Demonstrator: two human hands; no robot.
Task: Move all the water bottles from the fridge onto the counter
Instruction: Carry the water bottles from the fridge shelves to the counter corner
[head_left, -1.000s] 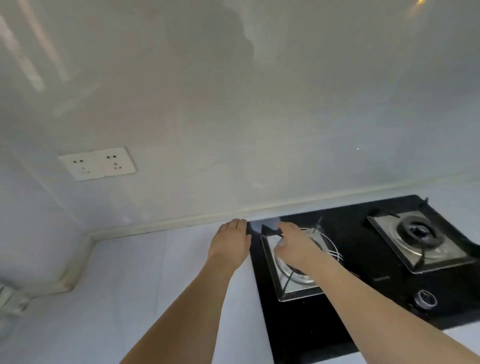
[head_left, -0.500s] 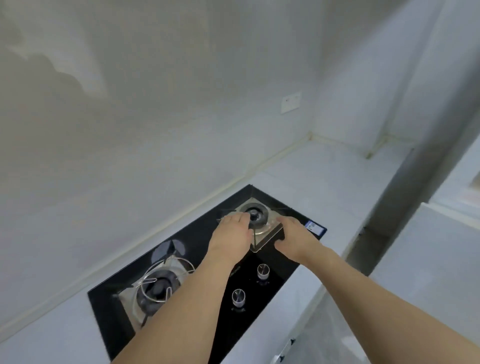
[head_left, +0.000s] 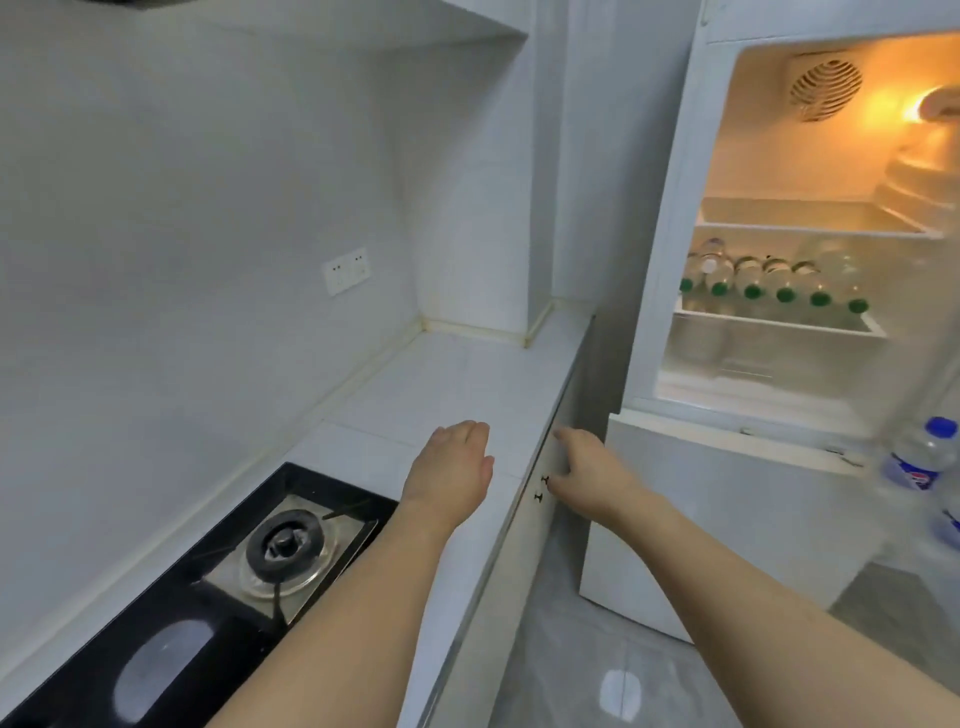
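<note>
Head view: both arms are reaching forward, left hand (head_left: 451, 470) hovering flat over the counter (head_left: 441, 379), right hand (head_left: 587, 470) loosely uncurled, both holding nothing; water bottles (head_left: 769, 283) are lying on a shelf of the fridge (head_left: 670, 260), far right.

In front of me the white counter (head_left: 457, 379) carries a black gas hob (head_left: 208, 587) set into its near end. To my right, a fridge shelf (head_left: 774, 325) bears a row of green-capped water bottles (head_left: 753, 278) lying on their sides.

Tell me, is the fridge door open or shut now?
Open. The lit fridge interior is exposed, and a row of green-capped water bottles shows on a shelf inside.
</note>
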